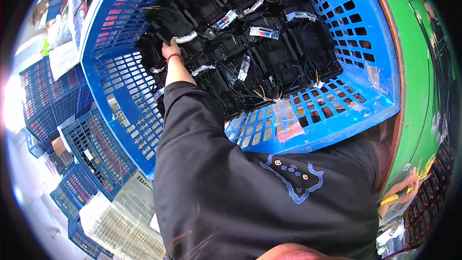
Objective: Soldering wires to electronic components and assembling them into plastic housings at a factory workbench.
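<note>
Found the black plastic parts (pixel 284 65) inside a large blue crate (pixel 346 125), packed close together, blocky and ribbed, with thin black cables (pixel 231 74) looped over them. Had the left hand (pixel 171 50) among them toward the left side, fingers bent, just beside a white wrapped bundle (pixel 186 37); could not tell whether pinching a part or merely resting on one. Wore a dark red beaded bracelet (pixel 174 58) at that wrist. Noted a white connector strip (pixel 263 32) with red and blue marks, too small to read, and fine yellow wire ends (pixel 264 95) near the close wall. Saw hard, scuffed lattice walls on the crate, patched with clear, wrinkled tape (pixel 287 120). Wore a smooth black top (pixel 207 188) bearing a blue-outlined animal face (pixel 293 178). Could not tell the state of the right hand, hidden from view. Saw to the right a glossy green surface (pixel 409 91) with a brown edge, and beyond its lower end a hand, apparently a co-worker's (pixel 410 188), around something yellow (pixel 395 196). Saw at the left darker blue slotted crates (pixel 96 151), stacked.
</note>
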A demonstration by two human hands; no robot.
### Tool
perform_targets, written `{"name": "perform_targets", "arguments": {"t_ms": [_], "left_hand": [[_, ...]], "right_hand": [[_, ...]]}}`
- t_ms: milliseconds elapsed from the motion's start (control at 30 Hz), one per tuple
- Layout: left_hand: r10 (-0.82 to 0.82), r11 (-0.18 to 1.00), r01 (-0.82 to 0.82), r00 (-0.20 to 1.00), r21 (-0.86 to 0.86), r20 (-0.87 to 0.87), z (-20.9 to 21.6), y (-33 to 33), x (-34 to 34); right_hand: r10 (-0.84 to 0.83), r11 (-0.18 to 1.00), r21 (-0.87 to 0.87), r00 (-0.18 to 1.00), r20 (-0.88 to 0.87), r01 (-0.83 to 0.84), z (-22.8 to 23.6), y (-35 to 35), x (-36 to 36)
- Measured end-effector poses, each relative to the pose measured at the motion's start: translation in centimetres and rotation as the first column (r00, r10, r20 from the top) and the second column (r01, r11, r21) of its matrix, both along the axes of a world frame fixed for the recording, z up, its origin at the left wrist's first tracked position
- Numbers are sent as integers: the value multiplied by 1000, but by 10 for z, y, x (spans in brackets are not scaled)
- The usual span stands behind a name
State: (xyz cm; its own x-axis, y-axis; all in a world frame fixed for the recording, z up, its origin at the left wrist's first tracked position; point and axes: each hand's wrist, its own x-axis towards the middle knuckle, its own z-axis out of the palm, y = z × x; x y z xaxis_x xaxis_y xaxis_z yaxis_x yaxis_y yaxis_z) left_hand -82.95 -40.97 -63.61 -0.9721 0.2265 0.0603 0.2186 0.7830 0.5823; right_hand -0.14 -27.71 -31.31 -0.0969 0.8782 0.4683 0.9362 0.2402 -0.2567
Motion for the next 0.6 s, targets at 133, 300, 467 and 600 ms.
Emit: {"name": "perform_targets", "arguments": {"t_ms": [133,300,467,600], "left_hand": [[333,911,-101,751,-399,570,9,31,-11],[-193,953,98,925,-286,-328,33,77,51],[-277,960,278,938,25,209,36,104,72],[-451,780,435,889,-451,77,27,134,49]], "right_hand": [[9,1000,16,999,45,-9,-4,2,4],[-37,999,24,998,-48,38,-8,1,20],[-66,998,6,993,-98,67,-12,0,38],[-90,991,72,962,-258,112,-19,-11,27]]}}
